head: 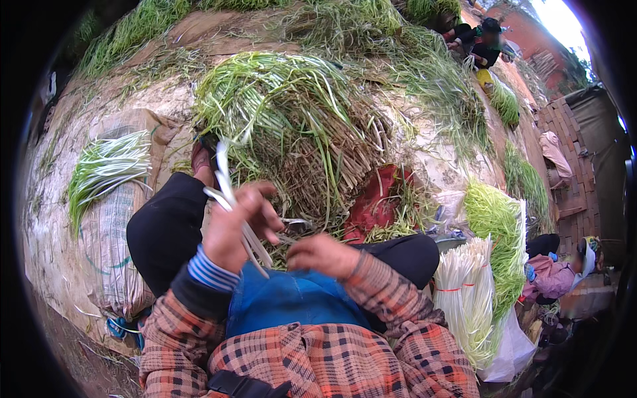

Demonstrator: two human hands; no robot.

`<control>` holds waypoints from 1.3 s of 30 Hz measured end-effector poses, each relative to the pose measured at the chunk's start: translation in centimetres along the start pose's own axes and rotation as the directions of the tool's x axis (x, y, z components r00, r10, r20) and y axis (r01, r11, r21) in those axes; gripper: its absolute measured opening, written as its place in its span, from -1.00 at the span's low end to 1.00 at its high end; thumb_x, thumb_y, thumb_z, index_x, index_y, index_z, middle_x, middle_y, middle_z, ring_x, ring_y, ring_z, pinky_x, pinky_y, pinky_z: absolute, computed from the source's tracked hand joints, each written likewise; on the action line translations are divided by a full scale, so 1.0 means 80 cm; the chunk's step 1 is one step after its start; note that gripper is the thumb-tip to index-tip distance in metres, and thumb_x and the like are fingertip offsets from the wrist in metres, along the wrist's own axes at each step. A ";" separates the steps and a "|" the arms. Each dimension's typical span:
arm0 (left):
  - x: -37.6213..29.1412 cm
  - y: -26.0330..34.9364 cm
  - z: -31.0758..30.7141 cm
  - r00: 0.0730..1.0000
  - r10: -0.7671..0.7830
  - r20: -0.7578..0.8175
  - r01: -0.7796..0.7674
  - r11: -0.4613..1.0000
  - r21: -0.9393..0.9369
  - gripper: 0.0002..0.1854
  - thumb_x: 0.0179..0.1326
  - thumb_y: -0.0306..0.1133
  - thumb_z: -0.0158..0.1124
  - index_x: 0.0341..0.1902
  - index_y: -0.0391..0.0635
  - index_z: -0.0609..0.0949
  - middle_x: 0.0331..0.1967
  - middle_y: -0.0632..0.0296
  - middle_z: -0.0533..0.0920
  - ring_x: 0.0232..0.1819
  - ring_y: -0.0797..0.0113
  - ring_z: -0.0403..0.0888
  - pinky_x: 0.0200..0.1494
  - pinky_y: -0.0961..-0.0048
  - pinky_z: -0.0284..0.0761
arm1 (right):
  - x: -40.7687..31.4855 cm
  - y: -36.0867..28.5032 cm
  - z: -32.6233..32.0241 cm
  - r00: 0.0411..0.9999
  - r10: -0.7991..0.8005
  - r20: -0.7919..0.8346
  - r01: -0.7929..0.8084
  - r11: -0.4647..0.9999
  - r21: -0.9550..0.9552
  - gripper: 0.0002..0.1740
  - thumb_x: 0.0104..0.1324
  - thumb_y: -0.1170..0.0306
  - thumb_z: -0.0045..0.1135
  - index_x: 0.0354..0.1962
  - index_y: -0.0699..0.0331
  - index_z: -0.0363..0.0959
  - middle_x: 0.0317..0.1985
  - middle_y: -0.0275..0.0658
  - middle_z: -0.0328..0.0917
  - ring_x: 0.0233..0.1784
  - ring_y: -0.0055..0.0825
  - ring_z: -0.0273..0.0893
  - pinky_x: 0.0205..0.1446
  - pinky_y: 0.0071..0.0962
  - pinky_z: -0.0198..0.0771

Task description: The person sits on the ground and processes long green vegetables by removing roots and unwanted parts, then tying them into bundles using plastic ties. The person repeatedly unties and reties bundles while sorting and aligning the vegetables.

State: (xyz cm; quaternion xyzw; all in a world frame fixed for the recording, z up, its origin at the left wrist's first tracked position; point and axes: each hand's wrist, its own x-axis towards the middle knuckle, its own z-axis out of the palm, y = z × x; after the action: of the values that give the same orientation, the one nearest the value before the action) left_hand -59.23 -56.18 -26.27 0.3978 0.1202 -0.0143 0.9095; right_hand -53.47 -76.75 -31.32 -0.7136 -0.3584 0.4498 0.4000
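My left hand is raised over my lap and grips a few pale, chive-like stalks that stick out above and below it, blurred. Beside it, my right hand hovers above the blue apron with curled fingers. A thin greyish strip shows near its fingertips, but I cannot tell whether it is held. Just beyond both hands lies a big heap of uncleaned green stalks, their brown, dirty lower ends toward the right.
Cleaned stalks lie on a woven sack at left. Bundles with red ties stand at right by a stack of yellow-green leaves. Red sheeting shows past my right knee. Two people sit farther off at right.
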 end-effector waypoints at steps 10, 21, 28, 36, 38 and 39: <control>0.083 0.087 0.023 0.936 0.327 -0.127 -0.336 0.941 -0.052 -0.74 0.36 -0.36 -0.06 0.01 -0.24 0.45 -0.50 0.25 0.53 -0.53 0.42 0.53 -0.68 0.63 0.37 | 0.067 0.117 -0.232 0.296 -0.234 -0.926 -0.590 0.718 -0.370 -0.75 0.12 0.25 0.14 -0.27 0.18 0.51 -0.29 -0.09 0.45 -0.14 -0.17 0.44 -0.07 -0.20 0.37; 0.088 -0.028 0.009 0.974 -0.037 -0.222 0.033 0.999 -0.021 -0.80 0.27 -0.43 0.05 -0.09 -0.25 0.47 -0.46 0.15 0.59 -0.45 0.30 0.62 -0.71 0.56 0.41 | 0.041 0.013 -0.209 0.270 0.007 -0.963 0.332 0.938 0.100 -0.86 0.35 0.37 -0.05 -0.35 0.27 0.34 -0.62 -0.35 0.46 -0.77 -0.78 0.23 -0.85 -0.76 0.09; 0.068 -0.028 0.014 0.978 -0.033 -0.206 0.057 0.992 0.114 -0.71 0.12 -0.47 0.26 -0.10 -0.30 0.50 -0.41 0.13 0.63 -0.61 0.45 0.55 -0.70 0.62 0.41 | 0.043 -0.020 -0.034 0.800 0.029 -0.599 0.236 0.903 0.359 -0.82 0.35 0.35 -0.02 -0.30 0.30 0.44 -0.56 -0.45 0.44 -0.56 -0.80 0.34 -0.52 -0.77 0.25; -0.001 -0.032 0.000 0.943 0.028 -0.330 0.003 0.996 0.091 -0.82 0.11 -0.52 0.23 -0.22 -0.30 0.52 -0.50 0.19 0.60 -0.71 0.48 0.47 -0.74 0.61 0.38 | 0.038 -0.035 0.008 0.849 0.058 -0.525 0.243 0.840 0.485 -0.83 0.24 0.44 0.12 -0.23 0.36 0.50 -0.36 -0.40 0.52 -0.35 -0.73 0.40 -0.30 -0.68 0.33; 0.004 -0.036 -0.003 0.957 0.013 -0.289 0.030 0.989 0.146 -0.84 0.11 -0.51 0.24 -0.24 -0.30 0.54 -0.50 0.22 0.59 -0.67 0.50 0.48 -0.72 0.60 0.40 | 0.048 -0.041 0.009 0.815 0.076 -0.575 0.349 0.727 0.591 -0.81 0.22 0.52 0.09 -0.19 0.39 0.46 -0.35 -0.35 0.54 -0.30 -0.70 0.44 -0.20 -0.66 0.38; 0.009 -0.039 -0.004 0.963 0.011 -0.271 0.020 0.993 0.113 -0.85 0.12 -0.51 0.23 -0.24 -0.30 0.54 -0.50 0.22 0.59 -0.67 0.49 0.49 -0.72 0.59 0.40 | 0.056 -0.041 0.010 0.796 0.044 -0.604 0.422 0.675 0.605 -0.81 0.22 0.51 0.10 -0.19 0.39 0.46 -0.34 -0.33 0.55 -0.31 -0.68 0.46 -0.20 -0.65 0.40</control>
State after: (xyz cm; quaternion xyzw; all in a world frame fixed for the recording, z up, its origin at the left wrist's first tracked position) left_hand -58.96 -58.03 -28.90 0.4474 0.2433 0.0314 0.8600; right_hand -53.21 -71.27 -30.15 -0.5577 -0.0933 0.2700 0.7793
